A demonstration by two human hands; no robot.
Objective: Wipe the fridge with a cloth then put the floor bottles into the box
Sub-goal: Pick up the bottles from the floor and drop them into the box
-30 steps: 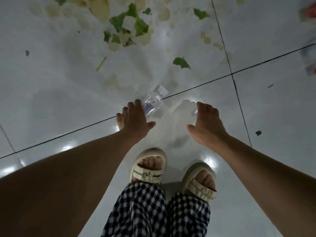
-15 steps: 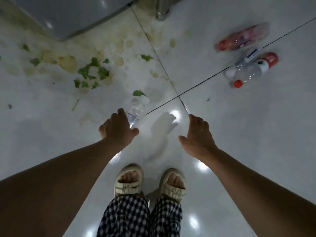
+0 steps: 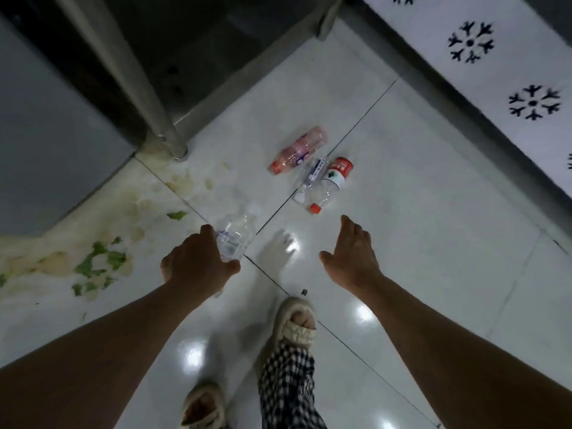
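Observation:
My left hand (image 3: pixel 195 267) grips a clear plastic bottle (image 3: pixel 236 233) by its base, cap pointing away from me. My right hand (image 3: pixel 351 257) hovers open over the white tiled floor, fingers spread, holding nothing. Ahead of it three bottles lie together on the floor: a pink-labelled bottle (image 3: pixel 298 153), a small clear bottle (image 3: pixel 311 178) with a blue label, and a clear bottle with a red label and an orange cap (image 3: pixel 331 185). The grey fridge (image 3: pixel 46 156) fills the left edge. No cloth or box is in view.
A metal table leg (image 3: pixel 164 131) stands at the fridge's corner, with a dark space behind it. Yellowish spill and green leaf scraps (image 3: pixel 99 264) stain the floor on the left. A patterned white tiled wall (image 3: pixel 495 72) runs along the right. My sandalled feet are below.
The view has swung up and right, bringing the fridge, table leg and the group of bottles closer. My left hand still holds the clear bottle; one foot has stepped forward.

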